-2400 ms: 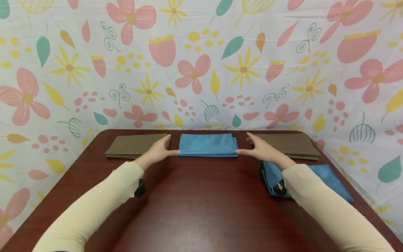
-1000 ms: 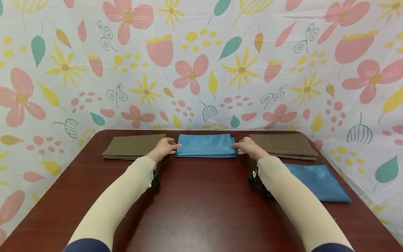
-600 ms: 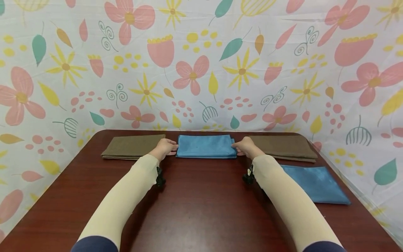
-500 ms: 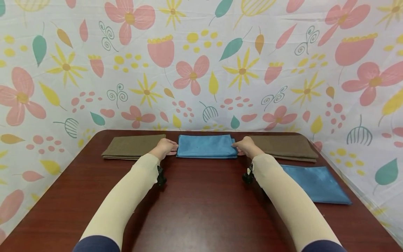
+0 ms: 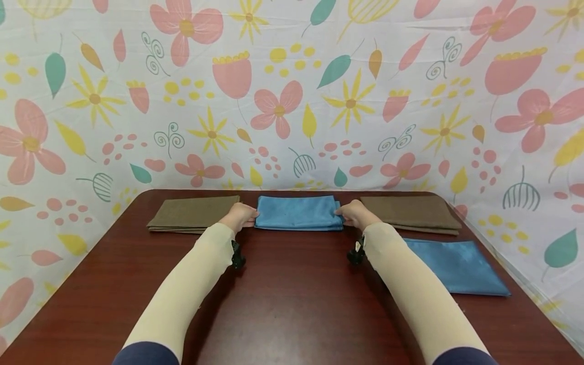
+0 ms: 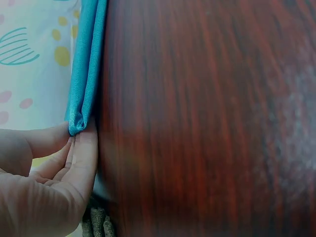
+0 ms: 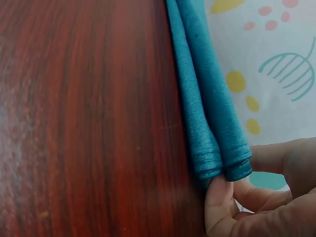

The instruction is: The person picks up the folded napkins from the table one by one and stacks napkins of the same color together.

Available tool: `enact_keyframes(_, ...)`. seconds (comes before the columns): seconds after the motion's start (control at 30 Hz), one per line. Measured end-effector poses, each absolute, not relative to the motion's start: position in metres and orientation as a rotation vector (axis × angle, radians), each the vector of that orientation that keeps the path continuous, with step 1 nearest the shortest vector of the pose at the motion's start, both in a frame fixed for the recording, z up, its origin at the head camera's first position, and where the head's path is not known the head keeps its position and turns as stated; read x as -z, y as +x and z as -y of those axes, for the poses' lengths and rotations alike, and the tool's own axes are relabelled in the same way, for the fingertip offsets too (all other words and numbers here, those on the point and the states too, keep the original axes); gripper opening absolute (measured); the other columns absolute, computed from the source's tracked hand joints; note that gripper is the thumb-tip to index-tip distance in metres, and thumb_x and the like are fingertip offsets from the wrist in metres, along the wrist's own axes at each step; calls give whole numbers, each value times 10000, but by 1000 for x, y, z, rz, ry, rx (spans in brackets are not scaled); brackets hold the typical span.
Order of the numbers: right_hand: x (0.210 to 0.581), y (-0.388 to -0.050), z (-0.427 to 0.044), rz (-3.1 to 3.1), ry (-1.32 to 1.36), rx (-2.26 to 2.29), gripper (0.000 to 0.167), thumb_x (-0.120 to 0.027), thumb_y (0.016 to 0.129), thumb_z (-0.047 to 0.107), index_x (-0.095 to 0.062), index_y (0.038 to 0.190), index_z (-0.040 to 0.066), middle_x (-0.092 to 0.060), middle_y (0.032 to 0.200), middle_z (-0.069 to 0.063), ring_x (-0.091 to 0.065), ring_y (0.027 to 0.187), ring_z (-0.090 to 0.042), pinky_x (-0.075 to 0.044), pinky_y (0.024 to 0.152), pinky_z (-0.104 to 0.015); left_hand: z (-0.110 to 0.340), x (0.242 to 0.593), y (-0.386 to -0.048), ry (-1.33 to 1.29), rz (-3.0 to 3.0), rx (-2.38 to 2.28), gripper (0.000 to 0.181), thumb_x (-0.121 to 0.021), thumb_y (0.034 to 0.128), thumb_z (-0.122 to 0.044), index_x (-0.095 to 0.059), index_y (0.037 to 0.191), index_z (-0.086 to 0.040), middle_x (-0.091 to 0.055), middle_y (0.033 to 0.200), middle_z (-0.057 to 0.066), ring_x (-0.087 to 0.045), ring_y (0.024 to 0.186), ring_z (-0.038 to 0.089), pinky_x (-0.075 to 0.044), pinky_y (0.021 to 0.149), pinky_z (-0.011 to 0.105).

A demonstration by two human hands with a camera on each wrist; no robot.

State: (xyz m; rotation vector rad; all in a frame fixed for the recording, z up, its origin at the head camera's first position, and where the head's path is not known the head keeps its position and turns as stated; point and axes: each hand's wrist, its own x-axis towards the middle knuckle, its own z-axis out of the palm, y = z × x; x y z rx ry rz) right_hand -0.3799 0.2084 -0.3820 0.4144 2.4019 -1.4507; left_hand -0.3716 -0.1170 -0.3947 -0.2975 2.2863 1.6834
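A folded blue cloth (image 5: pixel 296 213) lies flat near the back edge of the table, between two brown ones. At its left end, my left hand (image 5: pixel 240 216) pinches the fold; in the left wrist view, the thumb is on one side of the cloth (image 6: pixel 85 74) and the fingers on the other. My right hand (image 5: pixel 358 214) pinches the opposite end. From the right wrist, the layered cloth edge (image 7: pixel 210 113) shows between thumb and fingers, with a fingertip (image 7: pixel 218 192) tucked under the lower layer.
A folded brown cloth (image 5: pixel 191 213) lies to the left and another brown cloth (image 5: pixel 408 213) to the right. Nearer on the right is a second blue cloth (image 5: pixel 461 266), partly hidden by my right sleeve. The dark red wooden table (image 5: pixel 292 304) meets a flower-patterned curtain (image 5: pixel 292 91) behind.
Both hands have come inward from spread fingers beside the blue cloth to a pinch on its two ends. The cloth itself has hardly moved.
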Motion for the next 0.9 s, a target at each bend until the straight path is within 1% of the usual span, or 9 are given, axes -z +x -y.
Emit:
enact_keyframes(0.13,379,-378,-206,-2375,424,1479,639,-572,964,100,-220,1464,-86,-415,653,8,-403,486,-79,-510,979,-385,116,396,-375,-325,-2324,-1655,409,-579,971,-75,-520,1363,25,-519,1387,213,-525,1275,322,-479,1038,381)
enact_keyframes(0.23,377,-376,-205,-2345,456,1505,714,-563,964,96,-129,1508,-62,-505,1011,-98,-480,715,-126,-504,975,-363,115,396,-375,-343,-2320,-1654,401,-580,969,-67,-529,1356,24,-523,1383,202,-526,1274,313,-484,1032,374)
enact_keyframes(0.33,376,-375,-204,-2329,469,1511,739,-543,970,98,-76,1526,-39,-393,1339,-190,-461,944,-207,-503,966,-368,115,397,-375,-358,-2306,-1651,397,-577,970,-64,-532,1355,22,-526,1382,195,-531,1272,302,-483,1033,370)
enact_keyframes(0.4,375,-376,-204,-2335,463,1497,711,-527,978,107,-92,1522,-33,-431,1271,-214,-482,849,-204,-523,905,-367,115,398,-376,-372,-2303,-1655,388,-578,968,-57,-542,1347,17,-532,1377,188,-538,1266,296,-484,1031,369)
enact_keyframes(0.5,371,-377,-204,-2313,467,1498,691,-508,990,117,-85,1522,-10,-479,900,-132,-431,632,-163,-534,834,-359,115,399,-376,-386,-2297,-1662,382,-575,969,-50,-548,1345,11,-536,1373,181,-546,1257,288,-487,1027,367)
enact_keyframes(0.6,369,-378,-205,-2278,484,1517,713,-496,996,121,-40,1532,5,-350,725,-32,-336,556,-130,-535,832,-363,116,395,-372,-377,-2278,-1667,393,-561,977,-51,-531,1365,8,-531,1389,181,-540,1267,286,-484,1030,370)
enact_keyframes(0.73,372,-379,-208,-2228,512,1567,736,-514,986,110,-45,1539,-14,-513,1080,-192,-532,865,-236,-515,967,-435,114,388,-368,-367,-2251,-1655,419,-551,982,-47,-498,1393,11,-510,1413,185,-530,1279,290,-483,1032,370)
enact_keyframes(0.8,374,-381,-210,-2211,504,1576,737,-551,968,106,-97,1529,-44,-399,1358,-273,-516,1111,-330,-520,969,-439,114,386,-368,-383,-2238,-1651,421,-547,982,-41,-495,1397,5,-508,1417,177,-530,1281,283,-477,1040,363)
enact_keyframes(0.9,377,-384,-212,-2199,492,1576,754,-575,953,109,-113,1526,-55,-314,1481,-283,-438,1301,-386,-519,976,-428,114,388,-373,-413,-2238,-1647,428,-546,977,-24,-490,1400,4,-505,1416,172,-538,1272,275,-487,1029,354)
